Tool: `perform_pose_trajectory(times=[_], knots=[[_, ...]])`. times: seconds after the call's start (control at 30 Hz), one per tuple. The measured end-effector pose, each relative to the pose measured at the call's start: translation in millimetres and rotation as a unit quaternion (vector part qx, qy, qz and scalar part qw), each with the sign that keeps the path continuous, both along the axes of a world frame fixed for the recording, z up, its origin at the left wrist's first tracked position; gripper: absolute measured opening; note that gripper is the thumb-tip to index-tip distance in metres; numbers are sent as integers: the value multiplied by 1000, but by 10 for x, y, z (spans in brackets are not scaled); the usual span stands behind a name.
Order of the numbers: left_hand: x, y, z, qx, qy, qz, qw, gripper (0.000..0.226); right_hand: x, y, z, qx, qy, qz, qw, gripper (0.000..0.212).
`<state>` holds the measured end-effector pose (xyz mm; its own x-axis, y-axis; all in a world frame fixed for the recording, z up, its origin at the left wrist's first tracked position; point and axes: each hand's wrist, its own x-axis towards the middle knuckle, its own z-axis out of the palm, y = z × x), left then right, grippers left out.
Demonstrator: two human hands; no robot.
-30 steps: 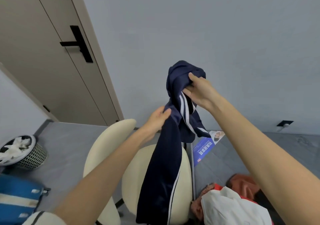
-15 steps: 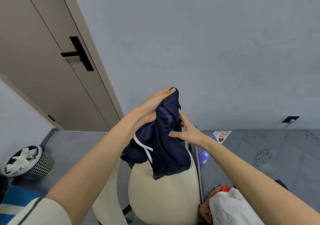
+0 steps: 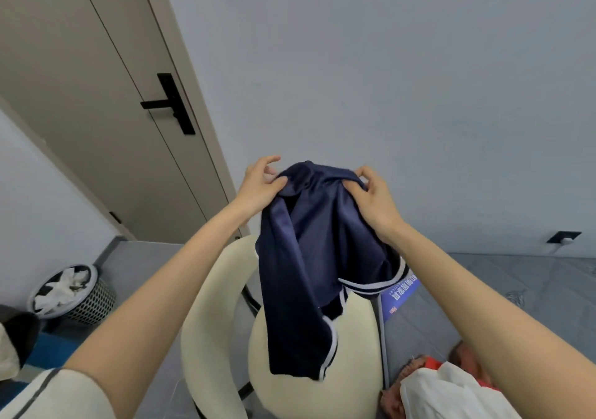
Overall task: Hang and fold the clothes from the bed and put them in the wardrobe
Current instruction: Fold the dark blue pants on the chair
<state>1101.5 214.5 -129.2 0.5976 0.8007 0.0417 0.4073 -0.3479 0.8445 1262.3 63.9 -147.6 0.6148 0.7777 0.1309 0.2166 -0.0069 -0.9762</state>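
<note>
Navy garment (image 3: 309,257) held up bunched, hanging down from the fingertips over a chair (image 3: 290,393). Top edge pinched under the thumb of the left hand (image 3: 259,189), upper fingers lifted loosely. Curled into the cloth at the same height, the right hand (image 3: 374,201). To do this well: slide both pinches outward along that edge until taut between the fingers, match the seams, shake once, then fold without letting cloth trail below.

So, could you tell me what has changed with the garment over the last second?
Both hands shifted grip: the left hand rose to the top edge of the navy garment and the right hand came down level with it, so it now hangs spread between them. The cream chair and waste bin stayed put.
</note>
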Motion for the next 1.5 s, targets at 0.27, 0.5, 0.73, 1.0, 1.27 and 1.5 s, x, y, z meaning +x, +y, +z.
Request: perform_pose_trajectory(times=[0.27, 0.5, 0.73, 1.0, 1.27, 1.5], knots=[[-124, -856, -449, 211, -77, -156, 962, 54, 29, 85, 788, 78, 190, -30, 978, 21], [172, -1025, -442, 233, -87, -122, 961, 76, -11, 19, 996, 123, 296, -40, 946, 7], [267, -694, -47, 115, -70, -50, 990, 16, 172, -198, 892, 35, 126, -23, 991, 46], [258, -505, 260, -2, -19, -125, 992, 17, 63, -437, 644, -131, -177, 181, 959, 36], [24, -550, 251, -148, -67, -199, 967, 35, 5, -311, 528, -50, -62, -7, 997, 21], [-102, -612, -84, -82, -55, -148, 984, 23, -68, -259, 681, 58, 120, 2, 991, 30]])
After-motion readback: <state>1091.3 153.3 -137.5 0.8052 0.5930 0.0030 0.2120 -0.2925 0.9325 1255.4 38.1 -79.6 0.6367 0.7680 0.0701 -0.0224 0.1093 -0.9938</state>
